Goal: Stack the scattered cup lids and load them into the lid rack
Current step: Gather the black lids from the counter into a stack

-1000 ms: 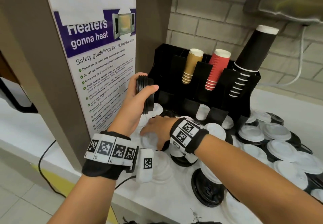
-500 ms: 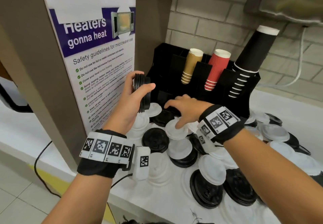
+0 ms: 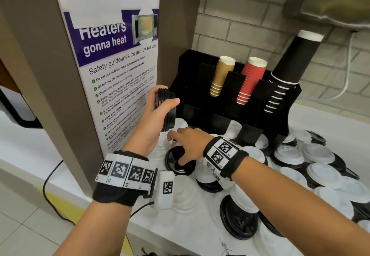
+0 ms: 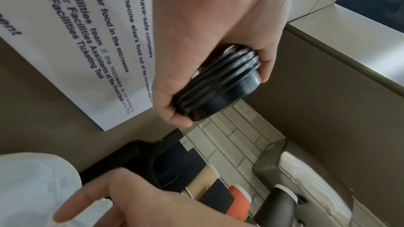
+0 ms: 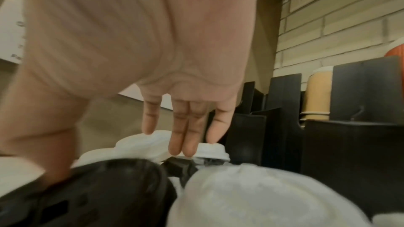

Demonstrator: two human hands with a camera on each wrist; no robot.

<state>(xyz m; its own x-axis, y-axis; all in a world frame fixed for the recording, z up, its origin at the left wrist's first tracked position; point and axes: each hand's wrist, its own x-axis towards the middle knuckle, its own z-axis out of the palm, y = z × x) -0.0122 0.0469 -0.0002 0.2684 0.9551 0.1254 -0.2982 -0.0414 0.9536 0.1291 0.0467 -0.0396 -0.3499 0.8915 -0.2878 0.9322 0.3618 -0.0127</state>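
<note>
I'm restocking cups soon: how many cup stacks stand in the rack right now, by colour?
Tan cup stack: 1
Red cup stack: 1
Black cup stack: 1
Total: 3 stacks in the black rack
</note>
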